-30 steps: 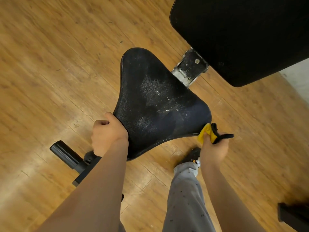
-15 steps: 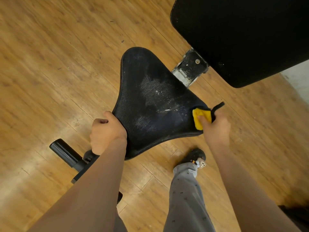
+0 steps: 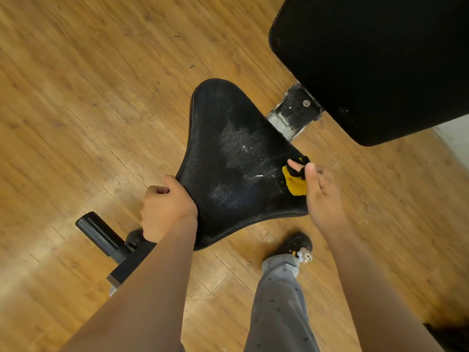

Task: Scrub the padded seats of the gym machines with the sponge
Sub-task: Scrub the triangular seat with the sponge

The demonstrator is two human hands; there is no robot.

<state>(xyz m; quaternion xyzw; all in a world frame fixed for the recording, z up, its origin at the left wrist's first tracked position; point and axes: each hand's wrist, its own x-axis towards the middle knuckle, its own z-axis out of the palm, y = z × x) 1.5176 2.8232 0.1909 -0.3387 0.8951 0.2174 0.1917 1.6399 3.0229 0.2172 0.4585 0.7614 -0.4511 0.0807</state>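
Observation:
A black triangular padded seat (image 3: 228, 138) fills the middle of the view, streaked with pale foam and wet marks. My left hand (image 3: 167, 207) grips its near left edge, thumb on top. A yellow sponge (image 3: 294, 182) with a black scouring layer lies on the seat's right corner. My right hand (image 3: 322, 196) holds the sponge there, a fingertip poking over the black layer and the thumb raised beside it.
A large black back pad (image 3: 375, 67) looms at the top right, joined by a metal bracket (image 3: 291, 113). A black handle and frame (image 3: 101, 235) stick out at the lower left. My grey trouser leg and shoe (image 3: 291, 247) stand on the wooden floor (image 3: 88, 97).
My right hand brought the sponge from below the seat's right edge up onto the right corner of the seat and slid it along there. My left hand kept its grip.

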